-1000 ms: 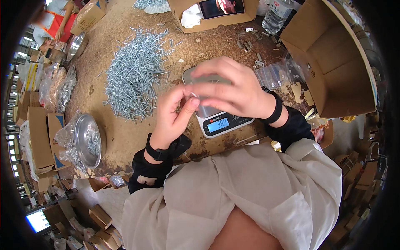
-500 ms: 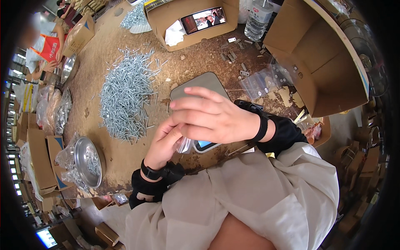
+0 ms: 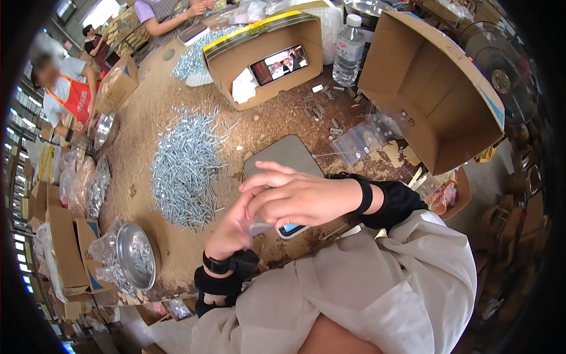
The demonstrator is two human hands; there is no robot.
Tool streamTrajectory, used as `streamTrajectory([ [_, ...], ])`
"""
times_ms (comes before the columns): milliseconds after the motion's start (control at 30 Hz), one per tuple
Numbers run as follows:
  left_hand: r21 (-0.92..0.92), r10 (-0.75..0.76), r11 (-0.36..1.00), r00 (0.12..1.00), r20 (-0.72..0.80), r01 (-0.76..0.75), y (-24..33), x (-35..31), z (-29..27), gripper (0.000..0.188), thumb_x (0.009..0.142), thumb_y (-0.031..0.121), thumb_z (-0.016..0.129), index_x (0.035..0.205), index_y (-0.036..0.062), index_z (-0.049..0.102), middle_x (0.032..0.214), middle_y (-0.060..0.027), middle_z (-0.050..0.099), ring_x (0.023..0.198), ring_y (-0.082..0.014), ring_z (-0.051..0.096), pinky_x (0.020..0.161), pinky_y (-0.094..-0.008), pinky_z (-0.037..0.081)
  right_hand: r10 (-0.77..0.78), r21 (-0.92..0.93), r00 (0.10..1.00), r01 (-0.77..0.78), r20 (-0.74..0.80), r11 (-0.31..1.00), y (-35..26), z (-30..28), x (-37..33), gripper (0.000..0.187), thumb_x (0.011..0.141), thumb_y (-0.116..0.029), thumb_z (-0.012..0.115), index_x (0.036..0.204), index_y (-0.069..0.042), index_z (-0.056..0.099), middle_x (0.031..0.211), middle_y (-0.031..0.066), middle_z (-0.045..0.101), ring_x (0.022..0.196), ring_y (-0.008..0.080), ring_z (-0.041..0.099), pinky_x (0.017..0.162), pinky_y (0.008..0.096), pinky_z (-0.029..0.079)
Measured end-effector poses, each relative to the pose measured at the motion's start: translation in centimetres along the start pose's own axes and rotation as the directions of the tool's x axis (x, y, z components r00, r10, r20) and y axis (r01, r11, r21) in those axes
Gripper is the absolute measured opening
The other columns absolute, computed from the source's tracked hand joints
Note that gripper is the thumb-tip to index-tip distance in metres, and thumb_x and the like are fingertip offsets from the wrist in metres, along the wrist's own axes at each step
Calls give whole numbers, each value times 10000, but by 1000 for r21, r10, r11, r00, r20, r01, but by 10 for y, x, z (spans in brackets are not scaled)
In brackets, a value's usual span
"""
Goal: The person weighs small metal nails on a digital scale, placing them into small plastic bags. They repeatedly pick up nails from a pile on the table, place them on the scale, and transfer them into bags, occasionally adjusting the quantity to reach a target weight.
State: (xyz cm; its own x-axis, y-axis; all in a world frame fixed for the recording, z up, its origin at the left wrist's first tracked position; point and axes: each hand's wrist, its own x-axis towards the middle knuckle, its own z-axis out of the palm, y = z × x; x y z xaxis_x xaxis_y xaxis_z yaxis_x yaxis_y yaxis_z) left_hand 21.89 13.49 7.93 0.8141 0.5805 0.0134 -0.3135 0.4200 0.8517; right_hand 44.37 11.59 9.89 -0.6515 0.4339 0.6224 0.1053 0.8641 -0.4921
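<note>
- Worn tabletop [image 3: 183, 253] lies beneath the grip.
- Left hand [image 3: 228, 235] holds a clear bag [image 3: 259, 228]; right hand [image 3: 306, 200] curls over it, closure hidden.
- Scale [image 3: 286, 153] sits below and beyond; screws [image 3: 186, 171] heap leftward.

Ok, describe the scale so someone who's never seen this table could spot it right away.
On the worn brown worktable, find the big heap of thin silvery fasteners. To its right, partly hidden by the person's right hand, sits the scale. Its smooth, flat grey plate with rounded corners sets it apart from the spiky heap and the open cardboard box farther right.
</note>
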Motion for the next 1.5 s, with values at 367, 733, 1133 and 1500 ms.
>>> streamTrajectory([
  [367,366,92,931,965,-246,5,11,-10,-9,304,836,-46,674,1086,60,538,953,-16,579,903,-102,567,786,-250,457,724,-552,627,-726,-287,410,84,-85,-96,489,837,-228,721,1260,-54,547,1098,173,609,965,363,634,816,441,521],
  [733,586,191,811,945,-267,1,-3,-17,-11,303,808,-35,716,1067,34,572,912,-15,618,880,-105,572,809,-259,450,685,-588,598,-751,-416,299,158,-55,-95,411,773,-360,761,990,-32,637,1039,212,614,897,382,655,762,458,548],
  [1133,630,191,777,951,-243,5,-12,-9,-18,282,837,-61,681,1086,13,570,912,-21,614,854,-101,589,763,-241,480,620,-572,682,-706,-388,418,162,-45,-94,304,727,-149,749,949,-16,589,998,208,575,816,383,659,710,461,554],
  [1500,671,220,742,941,-259,11,-9,-8,-21,273,837,-52,689,1074,16,574,945,-10,605,893,-96,576,793,-243,467,595,-669,637,-712,-490,213,158,-39,-95,239,725,-61,623,950,3,577,890,184,621,722,332,677,612,401,563],
])
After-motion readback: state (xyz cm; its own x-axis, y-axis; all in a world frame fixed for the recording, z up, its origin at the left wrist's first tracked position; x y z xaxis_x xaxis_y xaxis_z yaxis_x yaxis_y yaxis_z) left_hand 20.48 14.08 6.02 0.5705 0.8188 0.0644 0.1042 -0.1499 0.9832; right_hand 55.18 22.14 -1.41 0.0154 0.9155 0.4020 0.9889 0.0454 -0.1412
